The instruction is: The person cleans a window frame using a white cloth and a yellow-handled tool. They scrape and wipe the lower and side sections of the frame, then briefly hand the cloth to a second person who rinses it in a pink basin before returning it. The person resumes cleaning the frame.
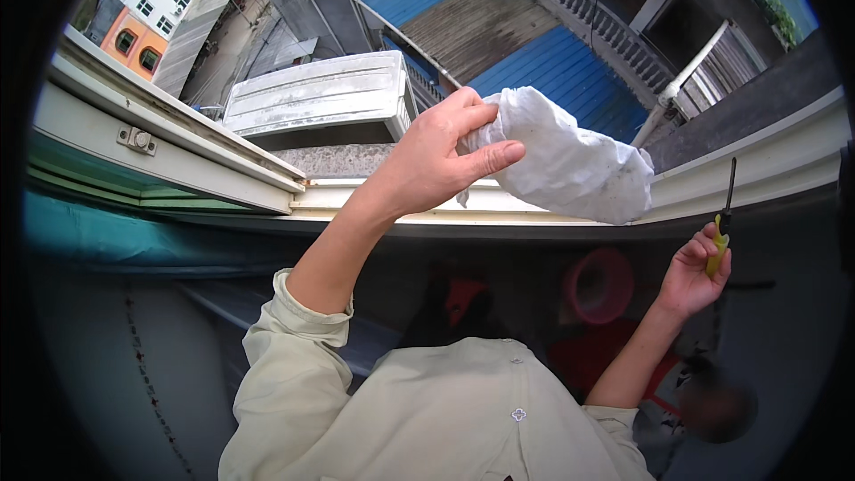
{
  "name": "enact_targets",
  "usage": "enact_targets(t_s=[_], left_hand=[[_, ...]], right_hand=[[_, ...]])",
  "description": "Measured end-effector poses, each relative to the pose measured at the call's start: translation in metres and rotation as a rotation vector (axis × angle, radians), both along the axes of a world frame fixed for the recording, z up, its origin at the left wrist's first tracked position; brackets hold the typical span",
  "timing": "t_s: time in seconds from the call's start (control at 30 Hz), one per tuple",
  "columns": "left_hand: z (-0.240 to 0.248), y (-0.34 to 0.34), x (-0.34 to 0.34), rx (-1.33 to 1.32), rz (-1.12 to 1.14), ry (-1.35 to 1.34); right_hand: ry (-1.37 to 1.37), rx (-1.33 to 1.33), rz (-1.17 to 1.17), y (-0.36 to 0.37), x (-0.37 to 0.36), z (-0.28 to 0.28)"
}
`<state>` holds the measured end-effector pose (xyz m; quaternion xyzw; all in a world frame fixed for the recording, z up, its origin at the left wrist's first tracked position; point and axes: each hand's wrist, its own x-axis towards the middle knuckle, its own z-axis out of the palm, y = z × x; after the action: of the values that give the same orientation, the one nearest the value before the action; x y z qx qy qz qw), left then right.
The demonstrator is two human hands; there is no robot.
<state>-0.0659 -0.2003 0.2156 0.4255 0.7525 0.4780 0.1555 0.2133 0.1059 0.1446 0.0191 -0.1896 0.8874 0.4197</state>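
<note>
Held up over the white window frame (356, 198) is a crumpled white cloth (570, 160) with a few dirty specks. My left hand (445, 150) pinches its left end between thumb and fingers, and the rest hangs out to the right. Off to the right, in front of the sill, my right hand (697, 269) grips a screwdriver (717, 245) by its yellow and black handle. The dark shaft points up toward the right part of the frame. Where the screwdriver's tip is, it touches nothing I can make out.
On the left are a sliding sash with a small metal latch (138, 140) and a teal curtain (160, 236). Outside, a white air-conditioner unit (321, 93) sits below the window, above blue roofing (570, 80). Indoors, a pink basin (599, 285) stands low in the shadow.
</note>
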Motion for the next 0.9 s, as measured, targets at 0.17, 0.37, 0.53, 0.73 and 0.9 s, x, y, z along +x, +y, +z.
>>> enact_targets(t_s=[0.17,0.37,0.53,0.73,0.9], left_hand=[[-0.078,-0.06,0.041,-0.467,0.353,0.581],[-0.173,-0.074,0.08,-0.525,0.455,0.584],[-0.19,0.015,0.108,-0.238,0.275,0.561],[-0.198,0.136,0.135,0.093,0.116,0.001],[-0.128,0.188,0.056,0.694,-0.285,-1.182]], right_hand=[[-0.558,0.241,-0.272,-0.034,0.005,-0.017],[-1.178,0.929,-0.145,-0.104,-0.009,-0.036],[-1.134,1.508,-0.202,-0.124,-0.033,-0.046],[-1.266,0.84,-0.059,-0.101,-0.038,-0.039],[-1.001,0.724,-0.249,-0.054,-0.045,0.016]])
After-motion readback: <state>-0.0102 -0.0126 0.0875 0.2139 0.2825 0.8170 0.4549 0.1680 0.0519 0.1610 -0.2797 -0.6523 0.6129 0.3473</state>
